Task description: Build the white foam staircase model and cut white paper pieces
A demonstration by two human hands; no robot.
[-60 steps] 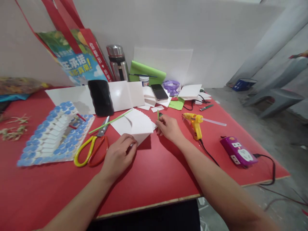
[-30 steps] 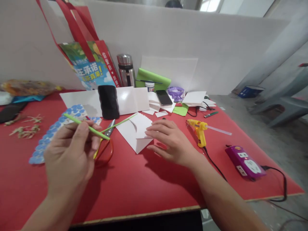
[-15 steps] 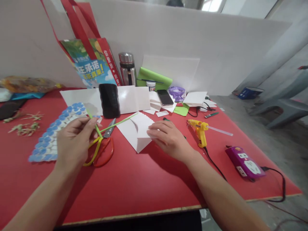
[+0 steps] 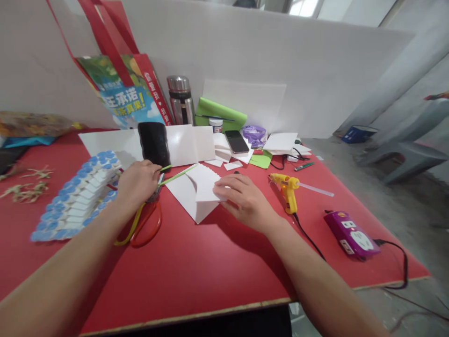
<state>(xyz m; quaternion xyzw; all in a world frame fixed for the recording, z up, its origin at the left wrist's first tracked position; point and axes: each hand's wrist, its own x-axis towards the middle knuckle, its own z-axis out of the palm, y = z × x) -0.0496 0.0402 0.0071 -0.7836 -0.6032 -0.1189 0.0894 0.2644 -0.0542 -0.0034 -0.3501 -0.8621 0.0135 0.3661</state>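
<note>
My left hand (image 4: 138,181) is closed with a thin green strip (image 4: 166,167) poking out past its fingertips. Just beyond the fingers, a second length of green strip (image 4: 178,175) reaches to the white card; whether the two are joined is hidden. Under and beside this hand lie scissors (image 4: 157,224) with one red and one yellow handle, their blades partly covered. My right hand (image 4: 245,199) pinches the right edge of a folded white card piece (image 4: 205,189), which stands on a flat white sheet (image 4: 180,192). Left of the scissors sits a blue-and-white scalloped craft piece (image 4: 63,210).
A yellow glue gun (image 4: 289,192) and a purple power socket (image 4: 352,236) with cords lie to the right. Behind are a dark phone-like object (image 4: 153,142), a flask (image 4: 181,100), a phone (image 4: 236,142) and a printed bag (image 4: 122,98). Dried twigs (image 4: 28,192) lie far left.
My left hand has moved right and away from me with the green strip, over the scissors. My right hand stays on the folded card. The whole view has shifted slightly.
</note>
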